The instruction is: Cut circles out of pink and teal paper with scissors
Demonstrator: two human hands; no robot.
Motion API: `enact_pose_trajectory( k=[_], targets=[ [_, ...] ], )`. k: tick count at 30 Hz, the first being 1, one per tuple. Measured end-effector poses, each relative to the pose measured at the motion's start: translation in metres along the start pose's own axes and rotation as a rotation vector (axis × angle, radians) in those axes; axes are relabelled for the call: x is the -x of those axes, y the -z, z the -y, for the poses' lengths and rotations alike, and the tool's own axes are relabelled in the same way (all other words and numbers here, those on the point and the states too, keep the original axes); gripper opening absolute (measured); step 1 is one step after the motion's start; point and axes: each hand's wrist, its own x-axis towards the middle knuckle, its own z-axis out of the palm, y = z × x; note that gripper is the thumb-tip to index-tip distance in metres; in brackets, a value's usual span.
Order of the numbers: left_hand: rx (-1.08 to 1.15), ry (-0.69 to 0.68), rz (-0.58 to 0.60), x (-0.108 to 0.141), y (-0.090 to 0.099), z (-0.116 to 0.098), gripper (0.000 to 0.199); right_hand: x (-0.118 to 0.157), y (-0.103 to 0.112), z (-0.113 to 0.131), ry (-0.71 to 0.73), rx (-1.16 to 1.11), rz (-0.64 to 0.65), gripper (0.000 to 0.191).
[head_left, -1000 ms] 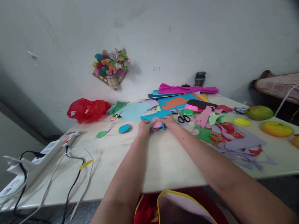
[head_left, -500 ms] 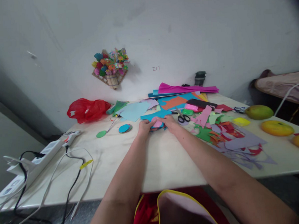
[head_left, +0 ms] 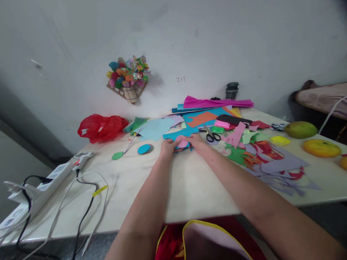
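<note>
Both hands meet over a sheet of blue paper (head_left: 188, 133) on the table. A pink paper circle (head_left: 181, 141) lies on the blue paper between them. My left hand (head_left: 167, 147) grips the left side of the paper, its thumb at the circle's edge. From the right, my right hand (head_left: 196, 141) grips the paper, with its thumb reaching onto the pink circle. The undersides of the fingers are hidden. Black-handled scissors (head_left: 213, 137) lie just right of my right hand. Left of my left hand are a stack of blue circles (head_left: 144, 149) and a green circle (head_left: 117, 156).
Paper scraps (head_left: 263, 153) cover the right side, with mangoes (head_left: 300, 129) beyond. A black phone (head_left: 233, 120) and paper sheets (head_left: 207, 119) lie at the back. A red plastic bag (head_left: 101, 127) is back left; a power strip (head_left: 58, 171) with cables runs along the left edge.
</note>
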Motion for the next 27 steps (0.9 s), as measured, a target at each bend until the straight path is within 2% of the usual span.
enact_pose_trajectory(
  k=[16,23,27],
  targets=[
    [-0.024,-0.008,0.008,0.0021,0.0006,-0.0016,0.064,0.0032,-0.0005,0.0036,-0.014,0.013,0.009,0.053],
    [-0.042,-0.065,-0.014,0.0033,-0.0017,-0.0027,0.064,0.0042,-0.0011,0.0047,-0.027,0.000,-0.002,0.053],
    [-0.049,-0.105,-0.036,0.0069,-0.0047,-0.0059,0.061,0.0034,-0.0007,0.0039,-0.025,-0.027,0.025,0.045]
  ],
)
